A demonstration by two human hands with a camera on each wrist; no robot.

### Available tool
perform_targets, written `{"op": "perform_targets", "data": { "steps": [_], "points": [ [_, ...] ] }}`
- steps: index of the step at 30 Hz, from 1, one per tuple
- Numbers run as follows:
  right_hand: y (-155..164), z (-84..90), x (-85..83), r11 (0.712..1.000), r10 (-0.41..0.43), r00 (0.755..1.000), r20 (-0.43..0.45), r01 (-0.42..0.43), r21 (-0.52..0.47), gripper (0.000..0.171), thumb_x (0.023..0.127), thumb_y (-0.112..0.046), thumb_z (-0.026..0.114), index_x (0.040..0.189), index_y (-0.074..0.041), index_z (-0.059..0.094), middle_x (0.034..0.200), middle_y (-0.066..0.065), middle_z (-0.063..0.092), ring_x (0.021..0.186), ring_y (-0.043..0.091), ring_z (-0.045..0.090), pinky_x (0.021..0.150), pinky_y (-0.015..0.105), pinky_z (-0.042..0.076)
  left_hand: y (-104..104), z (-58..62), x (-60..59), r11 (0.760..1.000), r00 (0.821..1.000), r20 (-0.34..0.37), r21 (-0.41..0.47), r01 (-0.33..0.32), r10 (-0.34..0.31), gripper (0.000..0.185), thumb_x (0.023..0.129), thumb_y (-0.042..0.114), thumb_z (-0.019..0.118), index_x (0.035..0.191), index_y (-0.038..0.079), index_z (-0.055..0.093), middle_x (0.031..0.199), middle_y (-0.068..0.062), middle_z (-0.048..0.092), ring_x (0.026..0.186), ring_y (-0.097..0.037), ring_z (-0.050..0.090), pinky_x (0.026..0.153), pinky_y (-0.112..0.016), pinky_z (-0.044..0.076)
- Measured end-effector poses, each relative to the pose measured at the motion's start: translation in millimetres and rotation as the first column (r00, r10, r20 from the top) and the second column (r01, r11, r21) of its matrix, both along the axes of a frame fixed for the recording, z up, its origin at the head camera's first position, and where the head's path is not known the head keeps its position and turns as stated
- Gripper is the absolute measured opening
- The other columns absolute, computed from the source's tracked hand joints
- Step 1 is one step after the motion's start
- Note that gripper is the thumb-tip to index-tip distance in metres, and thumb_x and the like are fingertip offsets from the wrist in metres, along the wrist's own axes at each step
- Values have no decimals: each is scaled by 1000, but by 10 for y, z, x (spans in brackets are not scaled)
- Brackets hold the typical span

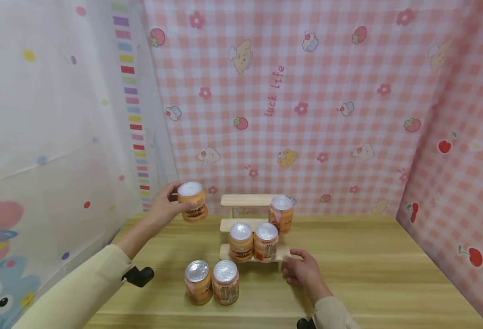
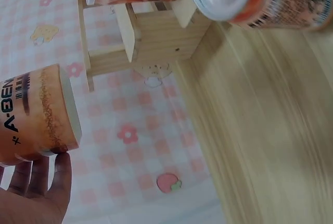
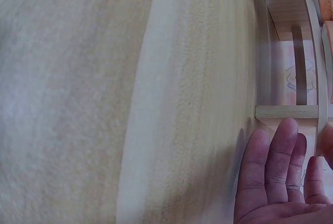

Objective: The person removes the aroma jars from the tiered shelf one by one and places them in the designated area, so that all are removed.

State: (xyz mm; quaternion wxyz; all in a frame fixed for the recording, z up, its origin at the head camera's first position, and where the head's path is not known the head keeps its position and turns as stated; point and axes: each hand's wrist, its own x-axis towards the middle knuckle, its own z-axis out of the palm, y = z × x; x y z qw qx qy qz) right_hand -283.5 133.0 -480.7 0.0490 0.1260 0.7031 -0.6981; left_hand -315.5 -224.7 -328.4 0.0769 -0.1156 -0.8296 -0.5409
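Two orange jars (image 1: 211,282) with silver lids stand nearest the camera, upright and touching each other on the wooden table (image 1: 369,274), just in front of the stepped wooden rack (image 1: 247,226). Going left to right: left hand (image 1: 165,210) holds a raised orange jar (image 1: 192,201) in the air, fingers and thumb curled round its side, lid up, long axis roughly upright with a slight tilt. That jar sits up and to the left of the rack, about level with the bare top step (image 1: 245,199), so the free step lies to the right of the fingers and a little behind. Left wrist view shows fingertips (image 2: 57,174) under the jar's edge. Middle step carries one jar (image 1: 281,214) at its right end; bottom step carries two jars (image 1: 254,241) side by side. Right hand (image 1: 301,269) rests at the rack's bottom right end, fingers straight and close together against the wood, holding nothing. Left hand is the nearer one to the top step.
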Motion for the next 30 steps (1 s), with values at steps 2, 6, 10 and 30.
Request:
{"op": "perform_targets", "data": {
  "steps": [2, 6, 10, 30],
  "points": [
    [-8, 8, -2, 1000, 1, 1000, 3, -1, 5, 43, 85, -18, 64, 121, -4, 45, 76, 6, 61, 61, 18, 61, 52, 36, 50, -94, -8, 36, 1000, 1000, 6, -6, -9, 9, 73, 74, 38, 74, 133, 14, 38, 122, -9, 44, 110, -27, 43, 80, -41, 43],
    [-18, 22, 12, 1000, 1, 1000, 3, -1, 4, 43, 85, -16, 63, 122, -3, 44, 76, 6, 62, 61, 18, 61, 52, 36, 50, -258, -47, 117, 999, 999, 13, -33, -32, 33, 73, 75, 39, 73, 134, 14, 37, 122, -10, 44, 111, -27, 44, 81, -41, 43],
    [-20, 25, 16, 1000, 6, 1000, 3, -6, 2, 43, 86, -14, 62, 123, -4, 44, 79, 6, 62, 62, 18, 61, 52, 36, 49, -403, -87, 217, 995, 998, 3, -72, -64, 64, 72, 76, 40, 72, 134, 15, 38, 121, -10, 45, 110, -27, 44, 81, -40, 44],
    [-13, 8, -33, 1000, 1, 1000, -5, -1, -2, 44, 86, -12, 62, 124, -3, 43, 82, 6, 62, 61, 18, 61, 52, 36, 50, -645, -525, 547, 996, 998, 26, -81, -48, 50, 68, 74, 30, 76, 128, 8, 42, 117, -13, 51, 107, -31, 48, 75, -36, 46]
  ]
}}
